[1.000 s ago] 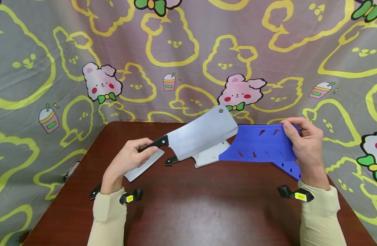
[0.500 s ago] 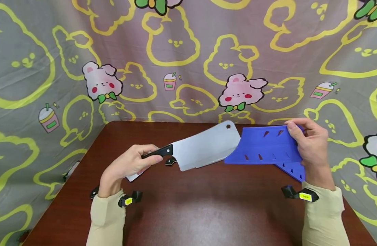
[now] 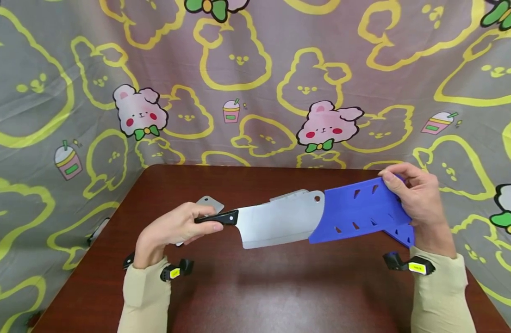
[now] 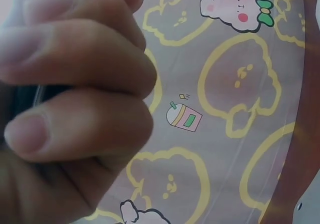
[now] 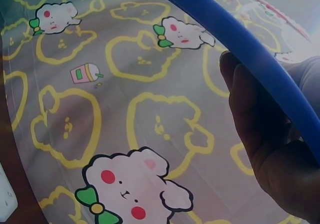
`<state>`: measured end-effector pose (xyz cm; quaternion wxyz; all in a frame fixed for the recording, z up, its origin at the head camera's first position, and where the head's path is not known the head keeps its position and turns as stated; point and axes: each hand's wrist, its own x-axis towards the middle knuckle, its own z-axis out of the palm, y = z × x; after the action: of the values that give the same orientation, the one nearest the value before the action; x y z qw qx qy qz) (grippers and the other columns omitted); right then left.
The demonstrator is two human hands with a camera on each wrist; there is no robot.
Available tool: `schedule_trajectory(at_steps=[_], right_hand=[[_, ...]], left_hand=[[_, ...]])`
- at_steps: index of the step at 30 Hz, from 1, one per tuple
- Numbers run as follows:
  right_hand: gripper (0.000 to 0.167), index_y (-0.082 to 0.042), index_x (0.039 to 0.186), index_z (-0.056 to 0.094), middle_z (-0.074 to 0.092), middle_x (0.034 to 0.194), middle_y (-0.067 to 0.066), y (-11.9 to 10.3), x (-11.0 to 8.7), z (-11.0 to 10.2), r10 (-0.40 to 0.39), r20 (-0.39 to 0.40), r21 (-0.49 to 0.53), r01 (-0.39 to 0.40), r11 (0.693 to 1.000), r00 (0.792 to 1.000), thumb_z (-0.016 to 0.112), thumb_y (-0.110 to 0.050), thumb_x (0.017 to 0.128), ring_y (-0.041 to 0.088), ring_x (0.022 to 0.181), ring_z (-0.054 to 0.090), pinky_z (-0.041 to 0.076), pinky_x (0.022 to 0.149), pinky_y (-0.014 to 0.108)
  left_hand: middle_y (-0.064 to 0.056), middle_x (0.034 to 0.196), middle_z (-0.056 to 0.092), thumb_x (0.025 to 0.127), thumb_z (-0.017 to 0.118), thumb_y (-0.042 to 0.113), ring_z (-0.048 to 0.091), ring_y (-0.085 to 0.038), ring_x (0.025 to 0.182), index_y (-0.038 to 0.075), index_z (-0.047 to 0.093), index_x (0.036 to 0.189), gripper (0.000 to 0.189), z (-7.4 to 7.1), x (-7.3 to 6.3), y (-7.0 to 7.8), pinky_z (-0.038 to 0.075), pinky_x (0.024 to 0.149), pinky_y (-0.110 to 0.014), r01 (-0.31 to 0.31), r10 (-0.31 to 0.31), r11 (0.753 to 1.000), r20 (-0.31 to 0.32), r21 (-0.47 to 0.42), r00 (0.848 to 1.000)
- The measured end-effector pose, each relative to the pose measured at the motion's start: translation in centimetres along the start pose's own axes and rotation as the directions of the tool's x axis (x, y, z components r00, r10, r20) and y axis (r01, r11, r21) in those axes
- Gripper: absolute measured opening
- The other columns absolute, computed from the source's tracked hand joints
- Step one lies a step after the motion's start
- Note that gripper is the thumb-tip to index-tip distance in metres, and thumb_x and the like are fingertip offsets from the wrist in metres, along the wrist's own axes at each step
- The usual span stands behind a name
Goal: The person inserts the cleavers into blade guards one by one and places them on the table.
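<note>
My left hand (image 3: 178,224) grips the black handle of a cleaver (image 3: 280,224), its broad blade raised over the table and pointing right. The left wrist view shows curled fingers (image 4: 75,129) round the dark handle. My right hand (image 3: 415,194) pinches the far end of a blue blade sheath (image 3: 355,208) with small slots, thumb on the near face. The sheath's curved left edge overlaps the end of the cleaver's blade, near its hole. In the right wrist view the blue sheath (image 5: 255,58) appears edge-on against my fingers.
A second knife (image 3: 209,202) lies on the brown table (image 3: 255,286) behind my left hand, partly hidden. Beyond the cleaver, another blade (image 3: 295,193) shows. A second blue slotted piece (image 3: 401,235) lies beneath the right hand. A patterned curtain (image 3: 255,92) surrounds the table.
The cleaver's blade has swung down from an upward slant to nearly level, meeting the sheath's edge. The sheath has tilted, its left end lower. Both hands keep their holds.
</note>
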<state>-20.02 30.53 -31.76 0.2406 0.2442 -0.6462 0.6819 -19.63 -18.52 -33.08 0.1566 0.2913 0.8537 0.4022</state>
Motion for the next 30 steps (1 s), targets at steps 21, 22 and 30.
schedule_trajectory(at_steps=[21, 22, 30], right_hand=[[0.014, 0.000, 0.096, 0.069, 0.067, 0.072, -0.005, 0.9, 0.0, 2.0, 0.010, 0.029, -0.132, -0.006, 0.991, 1.000, 0.058, 0.009, 0.091, 0.004, 0.050, 0.061, 0.045, 0.043, 0.016], [0.014, -0.001, 0.095, 0.069, 0.067, 0.074, -0.005, 0.9, 0.0, 2.1, 0.011, 0.004, -0.132, -0.011, 0.991, 1.000, 0.059, 0.008, 0.092, 0.003, 0.051, 0.060, 0.045, 0.044, 0.016], [0.010, -0.004, 0.095, 0.070, 0.068, 0.075, -0.006, 1.3, 0.0, 2.2, 0.073, -0.066, -0.153, -0.083, 0.985, 0.995, 0.061, 0.001, 0.093, 0.003, 0.053, 0.061, 0.046, 0.045, 0.016]], left_hand=[[0.009, 0.061, 0.043, 0.091, 0.069, 0.038, 0.042, -0.006, 0.056, 0.025, 0.061, 0.076, 0.021, 1.0, 1.8, 0.1, 0.035, 0.051, -0.023, -0.059, 0.093, 0.982, -0.189, 0.179, 0.977], [0.009, 0.059, 0.042, 0.090, 0.070, 0.037, 0.040, -0.006, 0.053, 0.025, 0.062, 0.077, 0.020, 1.0, 2.0, 0.1, 0.033, 0.049, -0.023, -0.063, 0.096, 0.984, -0.198, 0.167, 0.975], [0.008, 0.054, 0.038, 0.089, 0.071, 0.038, 0.036, -0.005, 0.048, 0.020, 0.062, 0.072, 0.027, 1.4, 2.7, 0.2, 0.028, 0.046, -0.023, -0.035, 0.062, 0.992, -0.230, 0.117, 0.971]])
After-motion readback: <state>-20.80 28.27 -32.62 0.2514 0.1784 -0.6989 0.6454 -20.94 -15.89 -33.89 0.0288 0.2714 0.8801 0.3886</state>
